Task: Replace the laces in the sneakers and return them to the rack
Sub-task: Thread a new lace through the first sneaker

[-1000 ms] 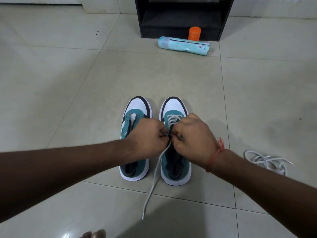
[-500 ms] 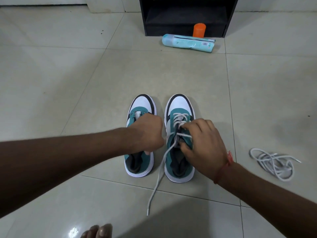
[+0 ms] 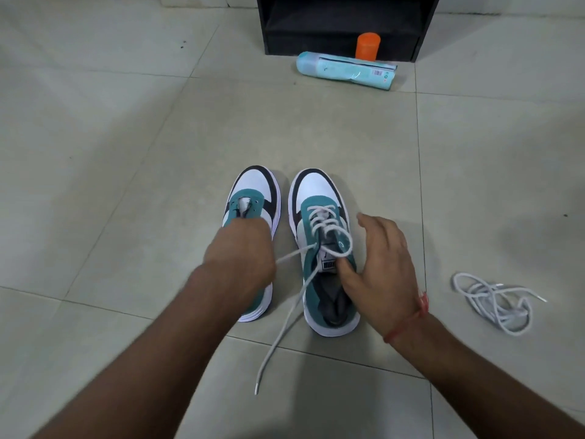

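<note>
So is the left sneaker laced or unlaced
Unlaced: the left sneaker shows bare eyelets, while the right sneaker has white lace crossings.

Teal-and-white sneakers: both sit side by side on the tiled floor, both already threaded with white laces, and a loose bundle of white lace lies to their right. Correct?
Not quite. The head view shows only the right teal-and-white sneaker threaded with a white lace; the left teal-and-white sneaker has empty eyelets. The rest holds: they sit side by side on the tiled floor, and the loose bundle of white lace lies to their right.
</note>
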